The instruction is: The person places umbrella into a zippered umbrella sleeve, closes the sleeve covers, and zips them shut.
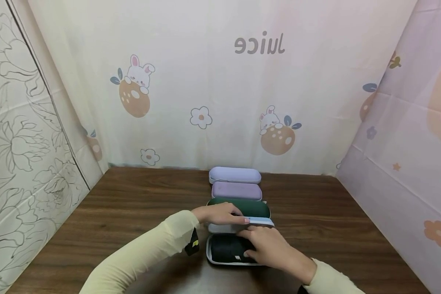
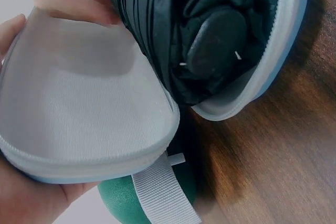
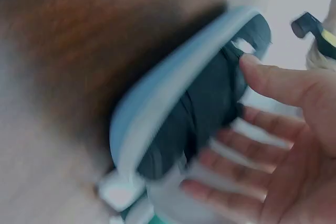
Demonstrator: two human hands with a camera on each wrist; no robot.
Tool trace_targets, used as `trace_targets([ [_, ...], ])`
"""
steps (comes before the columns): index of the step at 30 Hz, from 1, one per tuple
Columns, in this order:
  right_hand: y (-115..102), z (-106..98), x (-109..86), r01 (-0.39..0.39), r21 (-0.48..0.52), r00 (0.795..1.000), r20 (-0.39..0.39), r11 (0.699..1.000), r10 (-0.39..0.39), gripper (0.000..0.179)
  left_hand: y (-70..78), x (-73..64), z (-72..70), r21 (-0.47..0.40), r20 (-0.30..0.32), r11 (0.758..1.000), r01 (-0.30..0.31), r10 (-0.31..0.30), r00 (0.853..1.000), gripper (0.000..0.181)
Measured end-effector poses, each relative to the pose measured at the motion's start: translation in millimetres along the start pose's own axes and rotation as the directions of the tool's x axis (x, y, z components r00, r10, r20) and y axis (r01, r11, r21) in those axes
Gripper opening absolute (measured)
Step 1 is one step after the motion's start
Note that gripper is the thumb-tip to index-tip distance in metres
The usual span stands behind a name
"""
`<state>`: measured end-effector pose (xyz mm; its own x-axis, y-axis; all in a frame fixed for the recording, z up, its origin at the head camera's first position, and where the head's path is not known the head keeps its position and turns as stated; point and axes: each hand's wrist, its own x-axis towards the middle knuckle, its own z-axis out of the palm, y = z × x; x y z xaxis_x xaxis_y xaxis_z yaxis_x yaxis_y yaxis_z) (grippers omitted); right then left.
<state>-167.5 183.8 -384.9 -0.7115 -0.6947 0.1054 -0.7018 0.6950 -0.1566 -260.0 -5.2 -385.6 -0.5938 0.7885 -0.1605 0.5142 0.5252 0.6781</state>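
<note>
A light blue zippered case (image 1: 233, 264) lies unfolded at the front of the table. Inside its lower half is a black folded umbrella (image 1: 224, 248), its round end cap (image 2: 218, 40) visible in the left wrist view. My left hand (image 1: 220, 214) grips the raised lid (image 2: 89, 93), whose pale inner side faces me. Over the right end of the umbrella is my right hand (image 1: 271, 247), thumb and fingers spread and fairly straight. In the right wrist view its thumb (image 3: 273, 81) lies by the case's end, and its fingers (image 3: 236, 156) sit beside the umbrella; blur hides exact contact.
Directly behind the lid lies a dark green case (image 1: 257, 208). Farther back are a purple case (image 1: 237, 191) and a pale lavender case (image 1: 235, 174), lined up toward the curtain (image 1: 176, 139). Brown wooden tabletop (image 1: 139, 204) extends on both sides.
</note>
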Motion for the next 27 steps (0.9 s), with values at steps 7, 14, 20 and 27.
trace_targets([
  [7,31.6,-30.3,-13.4,0.117,0.259,0.973,-0.222,0.959,-0.059,0.020,0.9,-4.0,1.4,0.007,-0.009,1.000,-0.011,0.011,1.000,0.043],
  [14,64.5,-27.6,-19.2,0.011,0.434,0.998,-0.064,0.901,0.019,0.028,6.8,-6.9,9.3,0.153,-0.046,0.988,0.004,0.003,0.999,0.052],
  [20,75.0,-11.6,-20.6,-0.007,0.555,0.999,0.040,0.832,-0.019,0.038,11.1,-11.5,19.7,0.282,-0.097,0.959,0.013,0.015,0.995,0.055],
  [27,69.2,-4.7,-21.0,0.013,0.508,0.997,0.062,0.861,-0.051,0.042,10.1,-25.4,22.5,0.326,-0.104,0.944,-0.043,0.081,0.991,0.052],
])
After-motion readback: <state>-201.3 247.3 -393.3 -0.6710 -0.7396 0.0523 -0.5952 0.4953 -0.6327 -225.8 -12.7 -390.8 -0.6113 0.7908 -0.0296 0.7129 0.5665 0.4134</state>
